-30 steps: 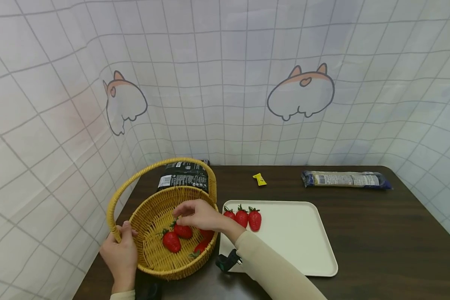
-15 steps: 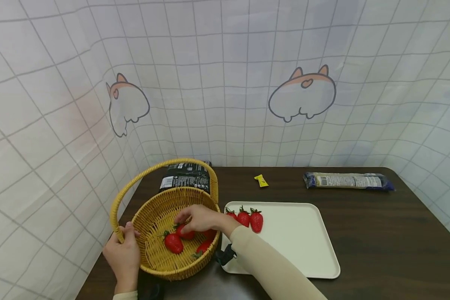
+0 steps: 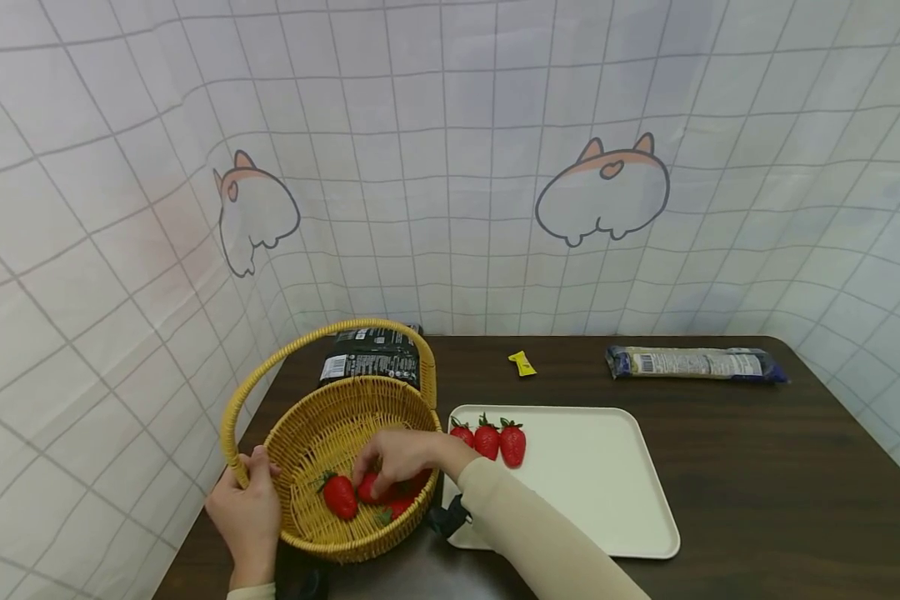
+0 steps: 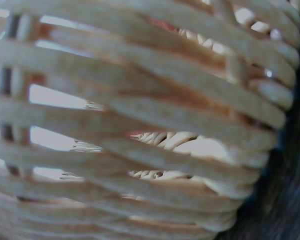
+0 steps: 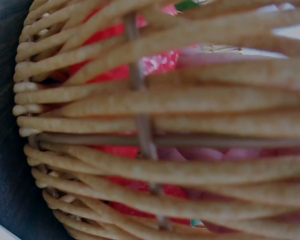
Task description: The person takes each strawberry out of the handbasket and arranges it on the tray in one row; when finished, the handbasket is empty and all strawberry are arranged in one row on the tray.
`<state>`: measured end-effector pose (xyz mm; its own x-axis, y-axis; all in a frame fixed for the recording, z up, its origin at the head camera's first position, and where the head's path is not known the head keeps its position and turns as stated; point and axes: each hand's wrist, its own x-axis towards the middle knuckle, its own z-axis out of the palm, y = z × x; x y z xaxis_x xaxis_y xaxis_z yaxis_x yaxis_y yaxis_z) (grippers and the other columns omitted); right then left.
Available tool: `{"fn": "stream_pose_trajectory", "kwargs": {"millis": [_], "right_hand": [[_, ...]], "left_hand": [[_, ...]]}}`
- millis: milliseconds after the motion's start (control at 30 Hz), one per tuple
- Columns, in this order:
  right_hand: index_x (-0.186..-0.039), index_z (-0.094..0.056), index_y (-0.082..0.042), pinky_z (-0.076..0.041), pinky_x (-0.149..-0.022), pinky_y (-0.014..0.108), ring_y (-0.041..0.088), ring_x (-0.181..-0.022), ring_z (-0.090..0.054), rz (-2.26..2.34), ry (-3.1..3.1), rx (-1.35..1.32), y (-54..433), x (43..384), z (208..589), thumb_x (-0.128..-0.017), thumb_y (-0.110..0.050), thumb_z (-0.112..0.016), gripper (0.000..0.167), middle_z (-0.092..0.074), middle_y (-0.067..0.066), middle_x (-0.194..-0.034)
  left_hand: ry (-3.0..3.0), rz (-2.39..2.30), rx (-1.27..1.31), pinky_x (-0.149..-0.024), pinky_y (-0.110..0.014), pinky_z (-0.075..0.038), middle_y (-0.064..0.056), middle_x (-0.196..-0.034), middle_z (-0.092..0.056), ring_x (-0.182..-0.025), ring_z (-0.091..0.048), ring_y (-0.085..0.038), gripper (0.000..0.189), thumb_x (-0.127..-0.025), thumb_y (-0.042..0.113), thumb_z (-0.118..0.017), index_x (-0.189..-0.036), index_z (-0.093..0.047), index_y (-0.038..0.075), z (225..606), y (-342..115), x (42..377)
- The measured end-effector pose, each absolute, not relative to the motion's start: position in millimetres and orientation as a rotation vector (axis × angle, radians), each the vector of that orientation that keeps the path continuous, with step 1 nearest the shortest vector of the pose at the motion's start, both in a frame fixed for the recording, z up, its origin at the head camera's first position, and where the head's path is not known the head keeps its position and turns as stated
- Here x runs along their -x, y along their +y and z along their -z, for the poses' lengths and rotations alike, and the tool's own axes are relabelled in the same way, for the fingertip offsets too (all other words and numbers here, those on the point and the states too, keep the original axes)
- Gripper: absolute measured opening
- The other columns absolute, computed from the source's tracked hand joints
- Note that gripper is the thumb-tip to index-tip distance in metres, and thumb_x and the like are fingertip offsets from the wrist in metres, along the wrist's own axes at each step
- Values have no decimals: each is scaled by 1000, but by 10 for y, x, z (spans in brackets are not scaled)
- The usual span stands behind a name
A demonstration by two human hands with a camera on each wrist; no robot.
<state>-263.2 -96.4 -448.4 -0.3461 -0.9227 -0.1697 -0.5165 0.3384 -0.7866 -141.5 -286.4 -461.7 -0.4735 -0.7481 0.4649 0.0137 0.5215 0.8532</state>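
A round yellow wicker basket (image 3: 322,425) stands at the left, its arched handle (image 3: 234,400) leaning toward the left. My left hand (image 3: 246,512) grips the base of that handle at the rim. Inside the basket, my right hand (image 3: 399,457) pinches a red strawberry (image 3: 367,488) between thumb and fingers. Close to its left lies another strawberry (image 3: 339,497), green leaves upward, and a third strawberry (image 3: 400,507) lies by the near right wall. Woven strands of the basket (image 4: 190,115) fill the left wrist view. In the right wrist view, red fruit (image 5: 105,70) shows through the weave.
A white tray (image 3: 585,483) sits right of the basket, with three strawberries (image 3: 513,443) in a row at its far left corner. Behind the basket lies a black packet (image 3: 375,360). A yellow wrapped candy (image 3: 522,363) and a long blue-ended package (image 3: 696,363) lie farther back.
My right hand has gone down into the basket and toward its near side, closing on a strawberry and shifting it nearer. The neighbouring strawberry has moved slightly. My left hand stays on the handle.
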Motion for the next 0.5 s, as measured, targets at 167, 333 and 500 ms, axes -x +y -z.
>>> {"fn": "stream_pose_trajectory", "kwargs": {"millis": [167,333,500], "right_hand": [[-106,-72,-10,-47,-75,18,1,-82,-54,823,1935,1266,-958,2621,4476,-81,-1,-76,27,-66,-10,-96],[-101,-72,-14,-47,-73,18,3,-83,-51,780,1921,1316,-953,2591,4478,-80,2,-73,26,-65,-11,-95],[-102,-71,-16,-47,-72,19,3,-84,-51,836,1997,1330,-921,2578,4461,-79,0,-72,28,-63,-13,-99]], "left_hand": [[-1846,1052,-612,-38,-24,-23,29,-53,-51,-36,-28,-9,41,-96,26,-63,-63,-63,3,4612,-2852,1417],[-1853,1046,-609,-38,-25,-23,26,-51,-51,-36,-26,-9,41,-96,27,-62,-63,-64,4,4614,-2859,1419],[-1864,1021,-612,-36,-25,-22,30,-51,-48,-34,-26,-9,41,-97,28,-61,-63,-65,5,4616,-2865,1419]]}}
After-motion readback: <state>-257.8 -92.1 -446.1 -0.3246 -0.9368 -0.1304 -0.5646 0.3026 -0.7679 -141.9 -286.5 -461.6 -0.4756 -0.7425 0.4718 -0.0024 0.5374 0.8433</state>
